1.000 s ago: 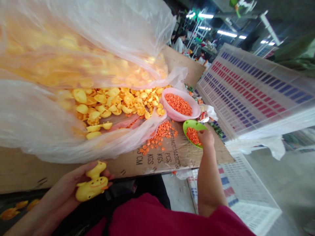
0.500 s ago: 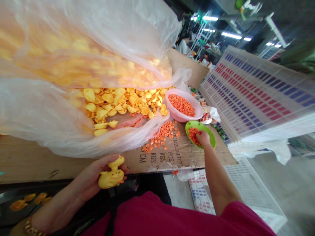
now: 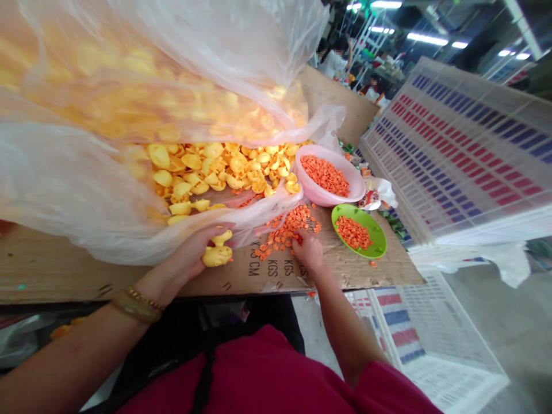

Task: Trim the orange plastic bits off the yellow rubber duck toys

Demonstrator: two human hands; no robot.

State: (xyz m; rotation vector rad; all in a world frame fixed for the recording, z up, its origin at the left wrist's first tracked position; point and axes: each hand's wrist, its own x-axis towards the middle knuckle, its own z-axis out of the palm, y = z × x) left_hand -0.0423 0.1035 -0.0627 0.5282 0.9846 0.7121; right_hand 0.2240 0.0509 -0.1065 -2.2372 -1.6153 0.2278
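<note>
My left hand (image 3: 196, 253) is closed around a yellow plastic toy duck (image 3: 217, 253), held just above the cardboard's near edge. The fingers partly cover it. My right hand (image 3: 309, 248) reaches into a loose pile of small orange plastic pieces (image 3: 282, 230), its fingertips pinched together on orange pieces; how many is hidden. To its right stands a green bowl (image 3: 380, 237) with more orange pieces in it. A pink bowl (image 3: 357, 183), also filled with orange pieces, sits behind the green one.
A big clear plastic bag (image 3: 129, 247) full of yellow half-shells (image 3: 194, 161) lies open on the left. Printed cardboard (image 3: 259, 279) covers the work surface. White plastic crates (image 3: 457, 155) stand at the right, with another crate (image 3: 452, 345) lower down. A person (image 3: 334, 62) is far back.
My right hand has left the green bowl and moved left to the loose orange pile. My left hand has risen and shifted right with the toy duck. The camera view has shifted slightly.
</note>
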